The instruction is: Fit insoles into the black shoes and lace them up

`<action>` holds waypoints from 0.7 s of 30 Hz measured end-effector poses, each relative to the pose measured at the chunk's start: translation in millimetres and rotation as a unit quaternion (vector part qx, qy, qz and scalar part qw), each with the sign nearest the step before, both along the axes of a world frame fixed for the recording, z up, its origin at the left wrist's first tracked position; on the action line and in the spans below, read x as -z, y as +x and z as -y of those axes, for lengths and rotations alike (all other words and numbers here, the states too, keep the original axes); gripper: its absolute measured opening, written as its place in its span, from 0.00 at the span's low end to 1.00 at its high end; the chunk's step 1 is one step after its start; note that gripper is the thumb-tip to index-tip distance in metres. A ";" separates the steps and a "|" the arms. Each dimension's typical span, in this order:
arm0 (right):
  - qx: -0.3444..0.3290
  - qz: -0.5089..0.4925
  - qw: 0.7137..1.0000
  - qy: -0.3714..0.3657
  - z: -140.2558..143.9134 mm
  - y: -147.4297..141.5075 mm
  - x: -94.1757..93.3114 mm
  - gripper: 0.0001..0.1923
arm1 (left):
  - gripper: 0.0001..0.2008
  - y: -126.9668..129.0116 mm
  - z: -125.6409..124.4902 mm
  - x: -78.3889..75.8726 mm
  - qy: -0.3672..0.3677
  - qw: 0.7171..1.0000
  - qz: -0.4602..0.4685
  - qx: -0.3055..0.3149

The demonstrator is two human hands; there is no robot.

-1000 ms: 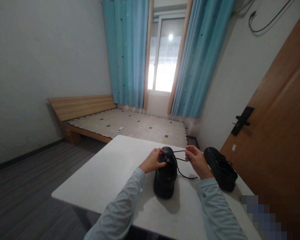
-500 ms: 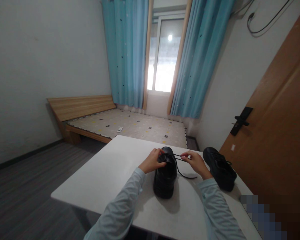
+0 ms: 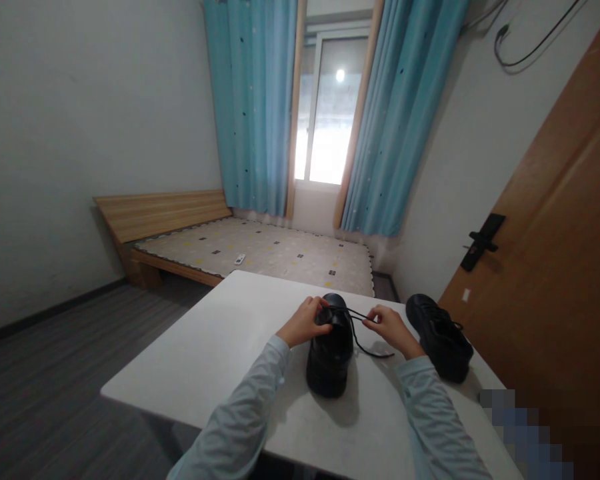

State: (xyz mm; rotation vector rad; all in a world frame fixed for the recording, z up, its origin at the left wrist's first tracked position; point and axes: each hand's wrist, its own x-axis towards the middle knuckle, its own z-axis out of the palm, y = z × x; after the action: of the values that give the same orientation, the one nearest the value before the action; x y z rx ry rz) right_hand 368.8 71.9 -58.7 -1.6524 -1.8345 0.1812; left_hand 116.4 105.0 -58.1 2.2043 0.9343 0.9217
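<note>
A black lace-up shoe (image 3: 329,373) stands on the white table in front of me, toe pointing away and heel toward me. My left hand (image 3: 306,321) grips its upper left side, thumb at the opening and fingertips up by the lacing. To the right of the shoe, my right hand (image 3: 389,327) pinches a black shoelace (image 3: 353,311), drawn out sideways from the eyelets. A loose lace end curves down onto the tabletop below that hand. The eyelets under my left fingers are partly hidden.
The white table (image 3: 180,360) has a second black shoe (image 3: 440,338) near its right edge. Beyond the table is a bed (image 3: 280,247) with a white remote (image 3: 240,259) on it. A wooden door (image 3: 555,253) stands at the right, and blue curtains (image 3: 255,107) flank the window.
My right hand has shifted very slightly, and the stretched lace sits at a slightly different angle. My left hand and both shoes have stayed in place.
</note>
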 end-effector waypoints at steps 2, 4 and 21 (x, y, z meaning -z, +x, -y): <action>0.021 -0.005 1.000 -0.011 0.4 0.6 0.1 0.07 | 0.21 -0.1 0.2 -0.2 0.000 1.000 0.000 -0.001; 0.041 -0.015 0.999 -0.020 0.8 1.5 0.2 0.07 | 0.21 -0.1 0.2 -0.2 0.000 1.000 0.000 -0.002; 0.146 -0.063 0.987 0.013 -4.0 20.8 6.7 0.05 | 0.22 -0.7 -0.4 0.9 -0.010 1.000 -0.002 0.004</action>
State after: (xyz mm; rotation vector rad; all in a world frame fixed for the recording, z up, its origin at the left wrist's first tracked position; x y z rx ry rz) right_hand 389.6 75.8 -65.4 -1.8247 -1.4778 0.1308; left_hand 115.7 105.4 -59.0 2.1927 0.9317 0.9017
